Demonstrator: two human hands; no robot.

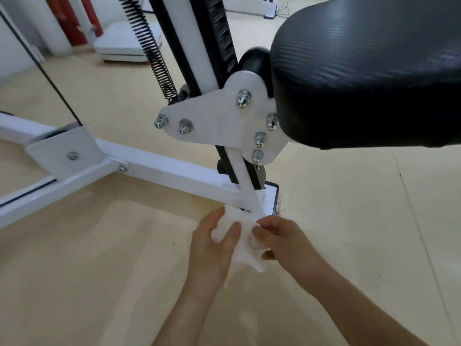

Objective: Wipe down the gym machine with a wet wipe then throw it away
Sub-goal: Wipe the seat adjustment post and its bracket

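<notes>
Wipe [245, 248] stretches lengthwise from the machine post [245, 181] toward the person; left hand [212, 248] and right hand [282, 240] both pinch it.

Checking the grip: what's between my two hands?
Head view: only the crumpled wet wipe lies between left hand and right hand; both hold it.

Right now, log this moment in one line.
step: wipe machine | left hand: holds wipe | right hand: pinches wipe | where: foot of strut
</notes>
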